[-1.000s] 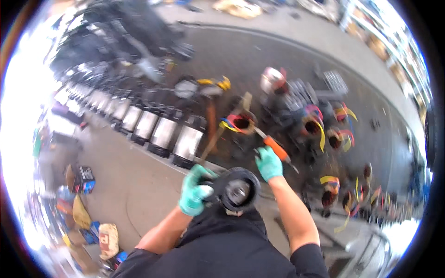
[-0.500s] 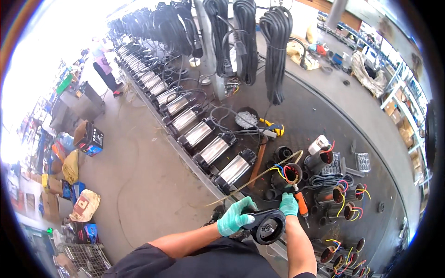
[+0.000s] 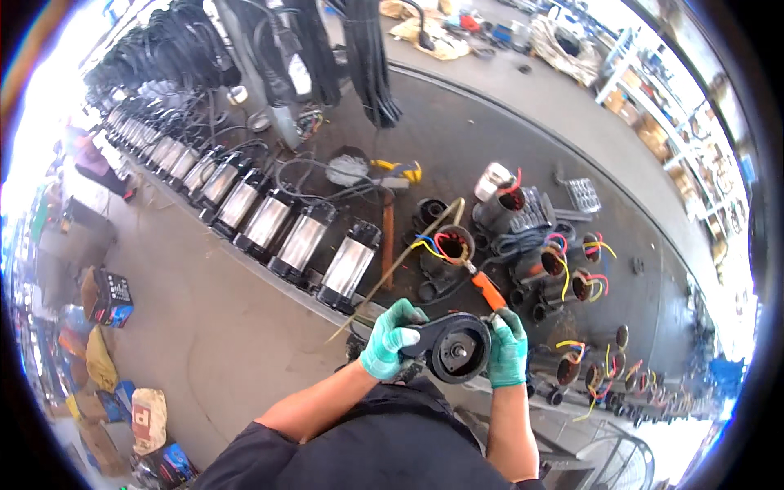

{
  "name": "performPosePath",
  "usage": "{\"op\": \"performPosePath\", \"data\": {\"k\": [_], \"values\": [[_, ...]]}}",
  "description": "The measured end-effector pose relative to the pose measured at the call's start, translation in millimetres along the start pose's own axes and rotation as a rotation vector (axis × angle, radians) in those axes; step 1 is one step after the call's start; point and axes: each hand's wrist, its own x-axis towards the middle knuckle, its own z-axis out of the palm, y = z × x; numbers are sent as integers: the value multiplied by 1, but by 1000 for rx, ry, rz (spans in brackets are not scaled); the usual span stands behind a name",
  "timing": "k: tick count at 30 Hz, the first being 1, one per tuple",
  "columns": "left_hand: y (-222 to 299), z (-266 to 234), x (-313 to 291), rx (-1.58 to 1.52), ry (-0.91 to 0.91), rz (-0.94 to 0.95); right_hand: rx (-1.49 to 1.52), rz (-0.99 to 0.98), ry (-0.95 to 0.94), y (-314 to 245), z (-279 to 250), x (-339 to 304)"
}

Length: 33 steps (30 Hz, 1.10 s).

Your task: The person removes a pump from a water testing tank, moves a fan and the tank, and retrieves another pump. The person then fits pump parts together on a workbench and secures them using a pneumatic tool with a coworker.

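Just in front of my body, my left hand (image 3: pixel 390 339), in a green glove, grips the side arm of a black round housing (image 3: pixel 460 349), which looks like a pump part. Its open face, with a small metal shaft end in the middle, is turned up toward me. On the other side, my right hand (image 3: pixel 508 347), gloved too, has thumb and fingers pinched together close to the housing's rim. Whatever is in that pinch is too small to make out. Beyond the hands, an orange-handled screwdriver (image 3: pixel 488 290) lies beside a motor casing (image 3: pixel 454 242) with coloured wires.
Silver motors (image 3: pixel 349 265) line the bench's left edge. Coiled black cables (image 3: pixel 367 61) hang above it. A hammer (image 3: pixel 388 245), a bowl of clear pieces (image 3: pixel 347 167) and yellow-handled tool (image 3: pixel 400 170) lie farther back. More wired casings (image 3: pixel 543 261) stand to the right.
My right hand has come back from beside the orange-handled screwdriver to the housing's right side, fingers now pinched. My left hand still holds the housing. The view has swung right.
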Motion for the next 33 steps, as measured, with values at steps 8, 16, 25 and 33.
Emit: {"op": "performPosePath", "data": {"k": [8, 16, 25, 33], "values": [[-16, -7, 28, 62, -101, -32, -9, -127, 30, -8, 21, -25], [-6, 8, 61, 28, -117, -337, 50, -80, 202, -17, 18, -19], [-26, 4, 79, 226, -303, -412, -28, -155, 362, 4, 4, -47], [-3, 2, 140, 577, -387, -622, -412, -291, 310, 11, 13, -57]]}}
